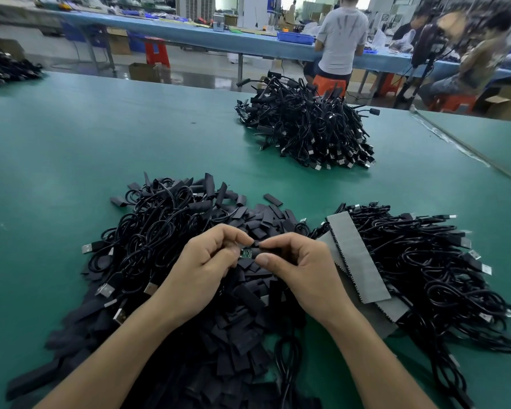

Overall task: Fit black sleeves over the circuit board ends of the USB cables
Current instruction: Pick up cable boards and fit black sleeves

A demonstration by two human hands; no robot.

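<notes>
Green circuit board [245, 253] shows as a sliver between the two hands, above the heap of loose sleeves [239, 335] near the front edge of the bench [71, 172], about midway along it. I see the left hand [207, 261] curled, its fingertips pinching the board end of a cable. The right hand [295, 270] pinches a black sleeve [255, 246] between thumb and forefinger, its end touching the board. I judge both parts very light. The board looks stiff but fragile at its solder joints, so I would hold it by its edges, close to the cable. The sleeve looks soft and flattens easily, so I would grip its side creases to keep its mouth open. Unsleeved cables [425, 261] lie towards the right edge.
</notes>
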